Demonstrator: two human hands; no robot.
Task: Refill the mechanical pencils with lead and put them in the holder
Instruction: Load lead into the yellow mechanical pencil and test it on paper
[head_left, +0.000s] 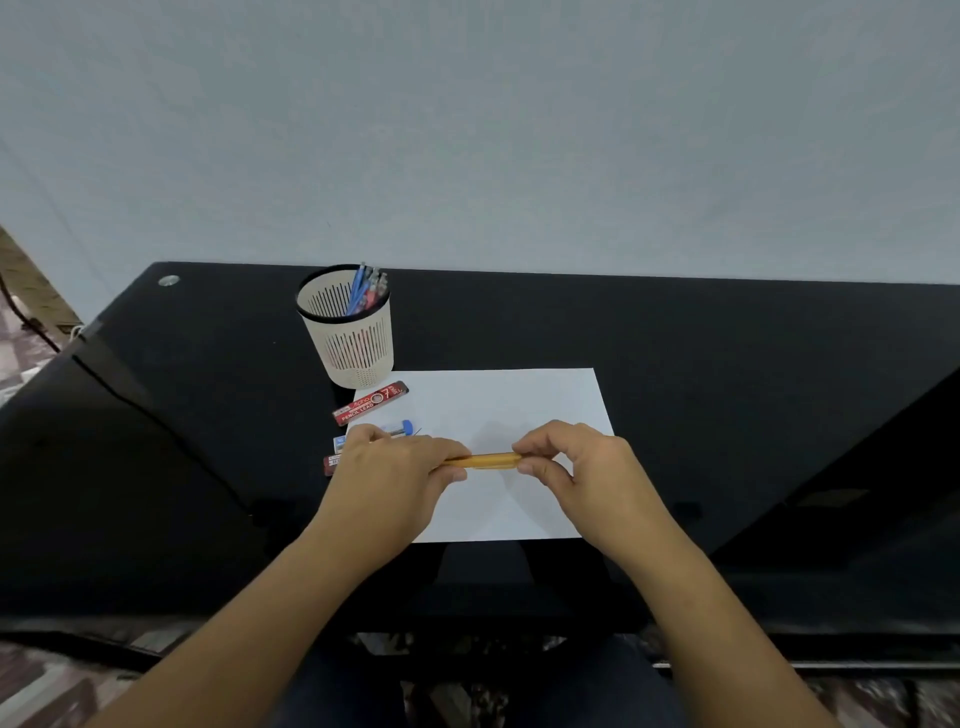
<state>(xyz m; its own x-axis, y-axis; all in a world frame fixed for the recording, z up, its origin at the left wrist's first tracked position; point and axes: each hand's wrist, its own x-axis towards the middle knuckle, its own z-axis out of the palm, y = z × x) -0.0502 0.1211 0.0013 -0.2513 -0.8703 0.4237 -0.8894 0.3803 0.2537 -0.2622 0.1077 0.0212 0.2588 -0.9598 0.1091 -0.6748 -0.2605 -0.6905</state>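
A yellow mechanical pencil lies level above a white sheet of paper. My left hand grips its left end and my right hand pinches its right end. A cream slotted holder stands behind the sheet's left corner with several blue and red pencils inside. A red pencil-lead box lies in front of the holder. A clear lead tube with a blue cap peeks out past my left hand. Another red box is mostly hidden under that hand.
The black glass table runs wide to both sides, with its front edge near my lap. A grey wall rises behind it. A dark cable hangs off the far left corner.
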